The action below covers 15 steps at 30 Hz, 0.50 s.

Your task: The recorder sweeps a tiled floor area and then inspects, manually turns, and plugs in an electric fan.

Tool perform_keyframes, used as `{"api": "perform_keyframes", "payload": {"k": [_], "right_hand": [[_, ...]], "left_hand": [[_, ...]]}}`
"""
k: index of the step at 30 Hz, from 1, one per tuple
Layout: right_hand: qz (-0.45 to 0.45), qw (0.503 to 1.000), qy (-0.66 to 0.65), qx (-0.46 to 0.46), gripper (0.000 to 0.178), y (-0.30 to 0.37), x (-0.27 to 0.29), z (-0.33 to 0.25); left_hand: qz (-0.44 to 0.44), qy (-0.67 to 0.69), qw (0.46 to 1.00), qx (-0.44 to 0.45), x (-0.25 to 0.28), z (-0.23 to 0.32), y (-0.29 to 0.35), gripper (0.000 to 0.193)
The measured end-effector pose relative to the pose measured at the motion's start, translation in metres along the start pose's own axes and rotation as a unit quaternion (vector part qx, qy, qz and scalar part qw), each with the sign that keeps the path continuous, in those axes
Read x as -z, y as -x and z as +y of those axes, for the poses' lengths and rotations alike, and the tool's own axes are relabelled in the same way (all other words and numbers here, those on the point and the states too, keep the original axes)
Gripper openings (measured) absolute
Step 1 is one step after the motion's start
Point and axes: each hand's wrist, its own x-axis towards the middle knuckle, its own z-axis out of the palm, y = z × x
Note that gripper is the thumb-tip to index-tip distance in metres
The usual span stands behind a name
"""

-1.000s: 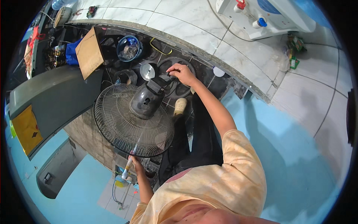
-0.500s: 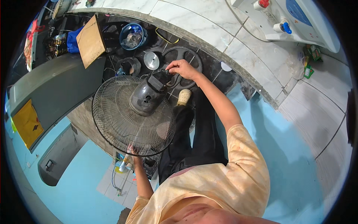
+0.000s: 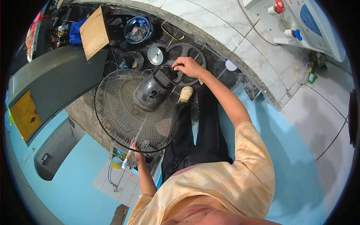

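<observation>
1. Blue floor [image 3: 300, 157] and white tiles surround a dark, cluttered work area.
2. Your fan [image 3: 137, 108] lies over your lap, its grille [image 3: 123, 116] facing away from you and its dark motor housing [image 3: 152, 92] facing up.
3. Your right hand [image 3: 189, 67] grips the housing's top block; your left hand [image 3: 135, 148] is closed on the grille's near rim, holding a thin tool (kind unclear).
4. Beyond the fan, a blue bowl [image 3: 137, 30] holds crumpled plastic; beside it lie a metal disc [image 3: 155, 55] and a cardboard sheet [image 3: 93, 32].
</observation>
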Motion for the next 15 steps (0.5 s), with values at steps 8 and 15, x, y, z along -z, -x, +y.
{"api": "perform_keyframes", "payload": {"k": [8, 15], "right_hand": [[-0.003, 0.978, -0.17, -0.118, 0.01, -0.004, -0.011, 0.017], [-0.064, 0.973, -0.098, -0.197, 0.013, -0.015, -0.018, 0.005]], "left_hand": [[-0.002, -0.007, 1.0, 0.025, 0.016, -0.016, -0.01, 0.047], [0.0, 0.032, 0.999, 0.012, 0.012, -0.006, 0.001, 0.039]]}}
